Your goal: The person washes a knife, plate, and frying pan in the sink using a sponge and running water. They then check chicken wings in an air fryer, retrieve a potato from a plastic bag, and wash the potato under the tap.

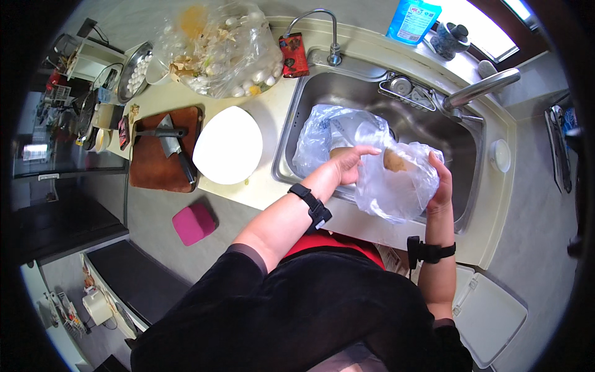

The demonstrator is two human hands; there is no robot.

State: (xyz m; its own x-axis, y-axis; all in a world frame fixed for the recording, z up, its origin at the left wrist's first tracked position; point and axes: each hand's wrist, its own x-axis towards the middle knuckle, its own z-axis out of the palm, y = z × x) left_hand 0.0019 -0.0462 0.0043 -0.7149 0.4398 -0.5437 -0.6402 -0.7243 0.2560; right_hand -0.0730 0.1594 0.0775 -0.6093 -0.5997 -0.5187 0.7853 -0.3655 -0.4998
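Over the front of the sink, my right hand (439, 182) grips the side of a clear plastic bag (395, 195). A brown potato (394, 161) shows at this bag's upper part. My left hand (349, 165) holds the bag's left side, its thumb stretched across the film and its fingers curled below. Behind that hand lies more crumpled clear plastic (320, 125) in the sink. Another brown, potato-like thing (340, 152) is partly hidden there by the left hand. Whether the two stretches of plastic are one bag, I cannot tell.
Left of the steel sink (441, 135) stands a white bowl (228, 145). A cleaver (170, 142) and a black-handled tool (161, 132) lie on a brown cutting board (162, 179). Behind are a bulging bag of scraps (218, 51) and a red packet (294, 55). A faucet (483, 88) overhangs the sink.
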